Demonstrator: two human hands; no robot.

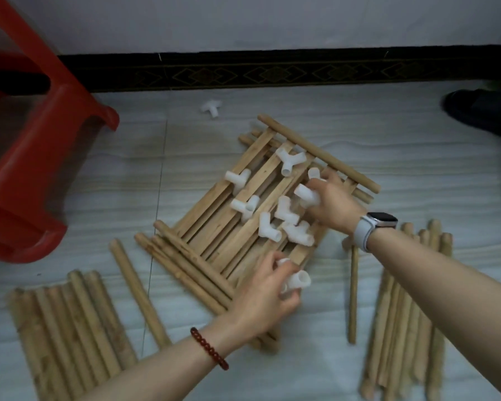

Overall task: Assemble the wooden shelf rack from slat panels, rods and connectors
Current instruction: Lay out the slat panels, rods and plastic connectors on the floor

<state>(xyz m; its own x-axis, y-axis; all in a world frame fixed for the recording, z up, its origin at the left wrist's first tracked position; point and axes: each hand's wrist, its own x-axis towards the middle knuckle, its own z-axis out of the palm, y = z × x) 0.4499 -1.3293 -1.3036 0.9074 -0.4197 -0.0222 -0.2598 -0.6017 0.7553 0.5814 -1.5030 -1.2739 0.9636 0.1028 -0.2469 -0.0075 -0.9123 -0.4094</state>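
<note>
Slat panels (237, 215) lie stacked on floor (388, 125), serving as our tray for loose connectors (268, 225). Left hand (261, 296) grasps one connector (297, 280); right hand (331, 202) clasps another (305, 193). Rods (70, 328) bundled either side, within reach.

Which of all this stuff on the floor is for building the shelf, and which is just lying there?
For the shelf:
- slat panels, stacked
- white connectors on the panels
- stray connector by the wall
- rods on the left
- rods on the right
- connectors gripped by the left hand and right hand

Just lying about:
- red stool
- black shoe
</note>
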